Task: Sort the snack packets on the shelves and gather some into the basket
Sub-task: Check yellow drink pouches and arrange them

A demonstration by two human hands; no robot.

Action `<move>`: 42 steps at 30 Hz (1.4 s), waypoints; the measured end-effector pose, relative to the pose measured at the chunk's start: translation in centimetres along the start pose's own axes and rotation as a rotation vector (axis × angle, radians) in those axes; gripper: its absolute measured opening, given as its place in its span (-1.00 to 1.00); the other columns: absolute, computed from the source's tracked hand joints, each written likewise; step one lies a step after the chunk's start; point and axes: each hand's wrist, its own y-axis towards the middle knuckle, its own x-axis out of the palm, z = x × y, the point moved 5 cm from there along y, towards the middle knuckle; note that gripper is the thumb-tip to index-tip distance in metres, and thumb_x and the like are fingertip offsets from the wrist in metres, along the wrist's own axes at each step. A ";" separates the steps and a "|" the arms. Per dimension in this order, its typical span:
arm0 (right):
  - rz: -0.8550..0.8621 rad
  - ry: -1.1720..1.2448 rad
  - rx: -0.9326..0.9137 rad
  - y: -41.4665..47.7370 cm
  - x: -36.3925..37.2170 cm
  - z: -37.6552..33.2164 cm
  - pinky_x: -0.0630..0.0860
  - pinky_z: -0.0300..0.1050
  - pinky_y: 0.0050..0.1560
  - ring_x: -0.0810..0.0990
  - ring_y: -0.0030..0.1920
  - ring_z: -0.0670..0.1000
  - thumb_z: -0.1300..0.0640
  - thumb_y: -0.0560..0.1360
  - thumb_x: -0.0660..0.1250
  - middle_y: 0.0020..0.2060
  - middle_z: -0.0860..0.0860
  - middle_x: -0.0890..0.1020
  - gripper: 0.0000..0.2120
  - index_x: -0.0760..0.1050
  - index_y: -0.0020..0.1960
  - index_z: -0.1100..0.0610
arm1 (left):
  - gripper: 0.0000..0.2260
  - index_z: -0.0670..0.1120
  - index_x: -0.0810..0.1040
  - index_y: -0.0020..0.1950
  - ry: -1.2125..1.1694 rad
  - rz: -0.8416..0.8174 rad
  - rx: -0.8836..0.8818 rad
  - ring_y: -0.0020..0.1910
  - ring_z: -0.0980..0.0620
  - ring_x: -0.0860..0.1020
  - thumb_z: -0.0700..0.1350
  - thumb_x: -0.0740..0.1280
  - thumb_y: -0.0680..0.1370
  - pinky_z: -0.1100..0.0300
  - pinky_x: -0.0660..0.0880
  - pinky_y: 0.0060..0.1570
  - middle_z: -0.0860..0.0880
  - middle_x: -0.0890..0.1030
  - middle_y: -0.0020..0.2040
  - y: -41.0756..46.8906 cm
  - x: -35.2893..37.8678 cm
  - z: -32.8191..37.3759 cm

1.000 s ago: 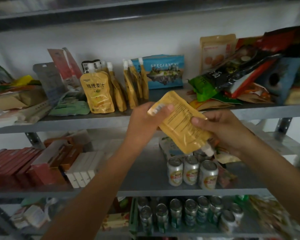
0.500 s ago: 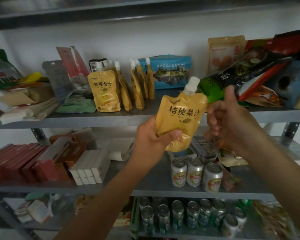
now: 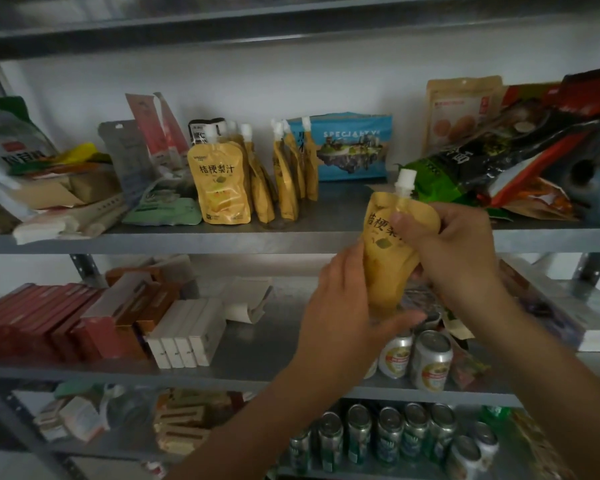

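1. Left arm: up from the bottom centre of the frame, slanted toward the upper right.
2. Centre-right of the frame, left hand curled round the lower part of a yellow spouted pouch. Thumb laid across under the pouch's bottom edge, fingers up along its left side and behind it.
3. Right arm: in from the lower right corner, slanted toward the upper left.
4. Just right of the pouch, right hand clasped on its upper right part. Thumb pressed on the printed front, other fingers curled round behind and out of sight.
5. Pouch held in the air by both hands, roughly upright with a slight tilt, white cap uppermost, printed face toward the camera. Right of centre, in front of the edge of the upper shelf.
6. On that shelf, left of centre: more yellow pouches of the same kind standing upright, one facing forward, others edge-on in a row to its right. Behind them, against the wall, a blue packet.
7. Upper right of the frame: a leaning heap of packets in green, black, red and tan.
8. Below the hands, on the next shelf down: silver cans standing upright. Far left of that shelf: red boxes and white boxes side by side.
9. Bottom of the frame: darker cans in rows on the lowest shelf.
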 end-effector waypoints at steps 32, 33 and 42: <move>-0.484 -0.060 0.080 3.4 4.5 1.2 0.59 -0.18 0.01 0.57 0.07 -0.22 -0.01 0.25 0.57 0.12 -0.12 0.59 -0.38 0.43 0.24 0.01 | -0.73 0.08 0.51 0.10 -0.903 -0.047 -0.134 -0.03 0.21 0.62 -0.29 0.33 0.55 0.32 0.56 -0.07 0.12 0.64 -0.01 4.7 -3.1 -6.4; -0.585 0.031 0.111 3.5 5.0 1.8 0.58 -0.12 0.09 0.59 0.12 -0.15 0.07 0.29 0.57 0.16 -0.09 0.60 -0.40 0.43 0.27 0.03 | -0.74 0.06 0.52 0.09 -0.907 -0.069 -0.140 -0.05 0.21 0.62 -0.30 0.32 0.55 0.33 0.56 -0.08 0.10 0.65 -0.01 4.9 -3.3 -6.6; -0.223 0.258 0.062 6.8 6.5 2.0 0.59 -0.24 -0.23 0.68 -0.17 -0.13 0.31 0.40 0.40 -0.20 -0.10 0.70 -0.79 0.53 -0.01 0.10 | -0.69 -0.13 0.64 0.06 0.043 0.472 0.196 -0.11 0.14 0.58 0.00 0.16 0.64 0.26 0.47 -0.11 -0.07 0.67 -0.09 7.2 -6.2 -9.9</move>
